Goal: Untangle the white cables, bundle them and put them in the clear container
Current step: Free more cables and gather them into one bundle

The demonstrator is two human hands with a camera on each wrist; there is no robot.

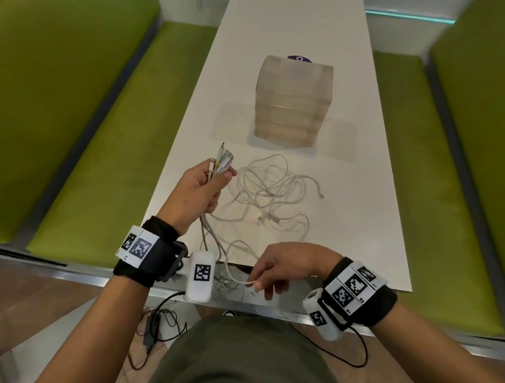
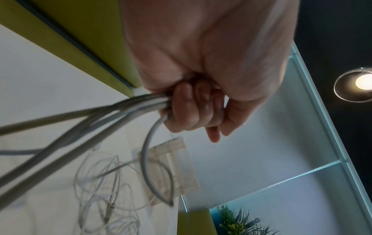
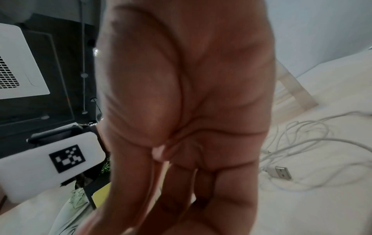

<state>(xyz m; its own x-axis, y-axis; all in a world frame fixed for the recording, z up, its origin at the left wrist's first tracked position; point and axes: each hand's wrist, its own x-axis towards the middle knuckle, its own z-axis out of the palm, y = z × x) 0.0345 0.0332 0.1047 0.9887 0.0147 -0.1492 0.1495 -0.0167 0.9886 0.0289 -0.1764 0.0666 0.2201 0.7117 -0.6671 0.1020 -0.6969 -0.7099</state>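
The right hand (image 1: 281, 268) pinches 1 cable end just off the near edge of the white table (image 1: 349, 198). The left hand (image 1: 197, 190) grips several plugs. Tangled cables (image 1: 272, 192) lie before the container (image 1: 293, 101). 2 green benches (image 1: 105, 139) flank the table.

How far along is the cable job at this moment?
Early. Done: several connector ends are gathered in the left hand. In hand: the right hand pinches one white cable near the table edge. Left: the white cables still lie tangled, nothing is bundled, and none shows in the clear container.
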